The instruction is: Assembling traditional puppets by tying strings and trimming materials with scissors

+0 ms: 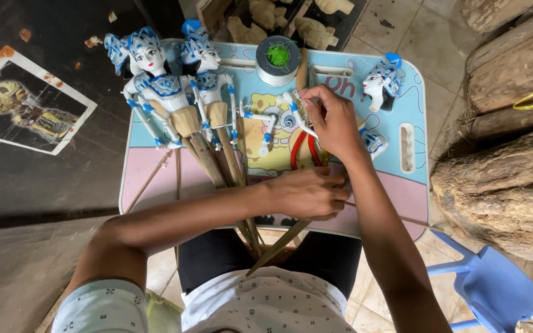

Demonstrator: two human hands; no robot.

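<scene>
**A:** Seen from above — a small lap table, pale blue at the far half and pink at the near edge, printed with a yellow cartoon figure, set across a seated person's knees. Two bare arms reaching in from below.

**B:** And the hands?

**A:** Right hand over the middle of the table, fingertips pinched together on a thin white puppet arm with blue bands, close to a puppet body that sits mostly hidden under the hand. Left hand lower, at the pink edge, fingers curled and pressed close around a wooden stick that slants down off the table toward the lap. Red-handled pliers lying just between the two hands, partly covered.

**B:** Anything else on the table?

**A:** Two finished puppets lying side by side at the left — white faces, blue and white headdresses, wooden rods trailing toward the lap. A loose puppet head at the far right, white with a blue crown, apart from any body. A round spool with green thread at the far edge.

**B:** Around it?

**A:** Rough logs to the right, a blue plastic stool at bottom right, a printed picture on the dark floor at left, unpainted carved pieces beyond the table.
</scene>
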